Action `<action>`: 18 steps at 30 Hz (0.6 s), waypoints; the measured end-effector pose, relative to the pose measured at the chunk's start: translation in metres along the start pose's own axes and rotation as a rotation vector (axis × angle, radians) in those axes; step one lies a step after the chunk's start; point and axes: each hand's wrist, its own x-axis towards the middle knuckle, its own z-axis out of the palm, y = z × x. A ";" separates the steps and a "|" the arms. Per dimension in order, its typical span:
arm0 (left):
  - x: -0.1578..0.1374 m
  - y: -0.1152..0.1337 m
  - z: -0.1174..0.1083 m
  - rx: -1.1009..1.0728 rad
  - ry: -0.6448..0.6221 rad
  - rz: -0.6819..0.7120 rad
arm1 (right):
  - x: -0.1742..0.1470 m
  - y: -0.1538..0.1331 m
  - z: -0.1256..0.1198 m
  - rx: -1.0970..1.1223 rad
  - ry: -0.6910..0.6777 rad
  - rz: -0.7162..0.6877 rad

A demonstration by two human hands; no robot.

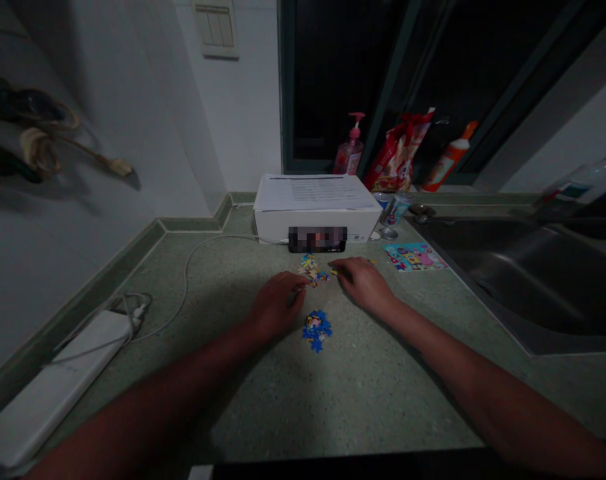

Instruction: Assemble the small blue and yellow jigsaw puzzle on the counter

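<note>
Loose jigsaw puzzle pieces [309, 265] in yellow, cream and blue lie scattered on the green speckled counter. Left of them, my left hand [277, 301] is closed, thumb and forefinger together beside the nearest pieces; what is in the pinch, if anything, is too small to make out. On the other side, my right hand [365, 281] pinches a small yellow puzzle piece [334, 272] at its fingertips. Closer to me sits a heap of mostly blue puzzle pieces [317, 328], which neither hand touches. A colourful picture card [415, 257] lies to the right, by the sink.
A phone [317, 240] leans against a white box [317, 193], its cable running left to a white power strip [67, 373]. Cans [397, 208] stand by the box. Behind are a pink pump bottle [350, 150], a red bag [400, 153] and an orange bottle [447, 160]. A metal sink [483, 287] is at right.
</note>
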 end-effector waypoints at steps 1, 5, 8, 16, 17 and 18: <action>0.000 0.000 0.000 0.000 -0.001 -0.001 | 0.000 0.000 0.000 0.006 0.002 -0.005; 0.000 0.000 0.000 0.016 -0.003 -0.012 | 0.000 0.005 0.000 0.026 0.001 -0.067; 0.000 0.001 0.000 0.032 -0.008 -0.023 | -0.001 0.008 0.001 0.043 -0.001 -0.102; 0.001 0.002 -0.001 0.030 -0.014 -0.016 | 0.000 0.008 0.000 0.028 -0.012 -0.085; 0.001 0.002 -0.001 0.028 -0.016 -0.018 | 0.001 0.009 -0.001 0.024 -0.020 -0.088; 0.001 0.002 -0.001 0.025 -0.017 -0.021 | 0.002 0.009 -0.001 0.021 -0.025 -0.095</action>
